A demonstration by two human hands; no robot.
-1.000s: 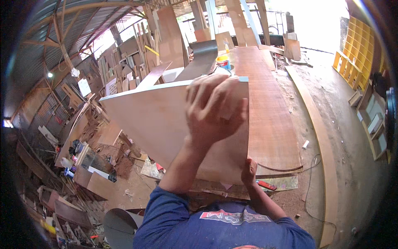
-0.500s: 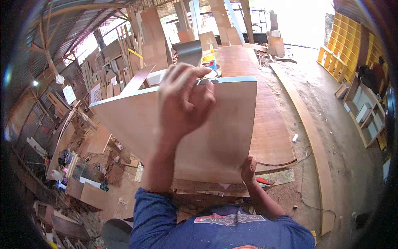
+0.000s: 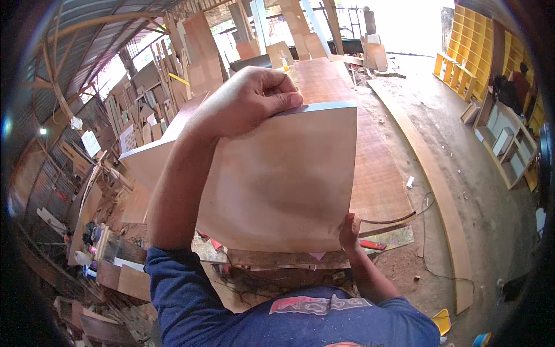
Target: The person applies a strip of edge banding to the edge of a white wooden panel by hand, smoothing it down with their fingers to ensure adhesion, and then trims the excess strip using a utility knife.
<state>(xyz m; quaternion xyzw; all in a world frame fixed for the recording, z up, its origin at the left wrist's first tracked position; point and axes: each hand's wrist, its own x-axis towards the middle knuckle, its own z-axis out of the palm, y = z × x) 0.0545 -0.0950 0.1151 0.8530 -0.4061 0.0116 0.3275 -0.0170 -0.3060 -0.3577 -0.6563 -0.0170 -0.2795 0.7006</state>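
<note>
A pale tan wooden panel (image 3: 277, 179) with a light blue-white top edge stands upright in front of me. My left hand (image 3: 260, 98) is on that top edge near the middle, fingers curled and thumb pressed along it; what, if anything, is inside the fingers is hidden. My right hand (image 3: 350, 231) grips the panel's right edge near the bottom. Behind the panel lies a long reddish plywood sheet (image 3: 376, 168). A red-handled tool (image 3: 372, 244) rests just right of my right hand.
A long plank (image 3: 416, 162) and a thin cable lie on the floor at right, near yellow shelving (image 3: 459, 52) and an open wooden cabinet (image 3: 506, 150). Boards (image 3: 136, 92) lean along the back left. A cluttered low bench (image 3: 124, 272) is at lower left.
My left hand has moved from high on the panel's right part leftward, then forward over the top edge, its fingers curling down onto it. My right hand stays on the side edge.
</note>
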